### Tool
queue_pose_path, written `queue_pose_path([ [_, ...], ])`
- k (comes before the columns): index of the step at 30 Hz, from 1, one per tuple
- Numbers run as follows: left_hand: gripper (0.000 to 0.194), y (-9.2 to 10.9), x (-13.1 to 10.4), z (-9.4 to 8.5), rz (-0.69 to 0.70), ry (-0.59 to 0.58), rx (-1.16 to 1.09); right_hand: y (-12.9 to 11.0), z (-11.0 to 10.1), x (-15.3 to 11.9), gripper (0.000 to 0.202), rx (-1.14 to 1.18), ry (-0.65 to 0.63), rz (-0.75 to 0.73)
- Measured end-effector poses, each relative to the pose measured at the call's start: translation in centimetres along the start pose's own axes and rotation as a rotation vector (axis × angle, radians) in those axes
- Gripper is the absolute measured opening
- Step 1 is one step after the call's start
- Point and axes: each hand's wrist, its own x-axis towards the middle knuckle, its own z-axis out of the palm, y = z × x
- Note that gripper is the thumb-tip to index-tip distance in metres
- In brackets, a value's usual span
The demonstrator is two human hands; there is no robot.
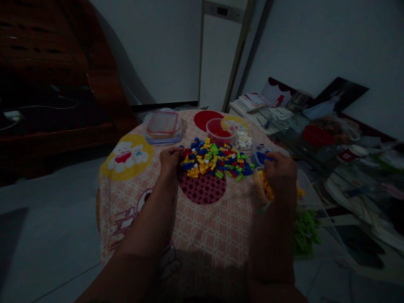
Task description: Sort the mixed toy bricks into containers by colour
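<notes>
A mixed pile of toy bricks (214,158) in blue, yellow, green, red and white lies mid-table. At its left edge my left hand (169,159) is closed in a pinch, with a small blue toy brick (181,147) at the fingertips. My right hand (281,167) is closed above the containers on the right, a blue toy brick (269,157) at its fingertips. Just left of that hand is a small clear tub (257,148) with blue bricks. Partly hidden below the hand sits a container of yellow bricks (267,187).
At the back stand a round tub (207,126) of red bricks and a small box of white bricks (244,141). Stacked lids (162,124) lie back left. Green bricks (306,231) fill a container by my right forearm. A cluttered glass table (331,168) adjoins the right side.
</notes>
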Motion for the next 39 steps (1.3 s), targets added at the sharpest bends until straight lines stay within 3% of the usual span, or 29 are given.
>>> queue_pose_path([
  [7,0.019,-0.2,0.2,-0.1,0.005,-0.011,-0.025,-5.8,2.2,-0.5,0.033,0.083,-0.228,-0.163],
  [11,0.015,-0.3,0.3,-0.2,0.000,-0.014,-0.044,-8.7,4.5,-0.9,0.031,0.052,-0.428,-0.205],
  [14,0.014,-0.3,0.3,-0.1,0.005,-0.016,-0.046,-10.0,6.5,-1.5,0.035,0.047,-0.489,-0.262],
  [21,0.016,-0.1,0.1,-0.1,-0.001,-0.022,-0.041,-10.2,9.7,-2.6,0.047,-0.036,-0.563,-0.277],
  [39,0.022,-0.7,0.5,-0.1,-0.008,-0.014,-0.032,-9.3,9.9,-2.3,0.023,0.018,-0.550,-0.213],
])
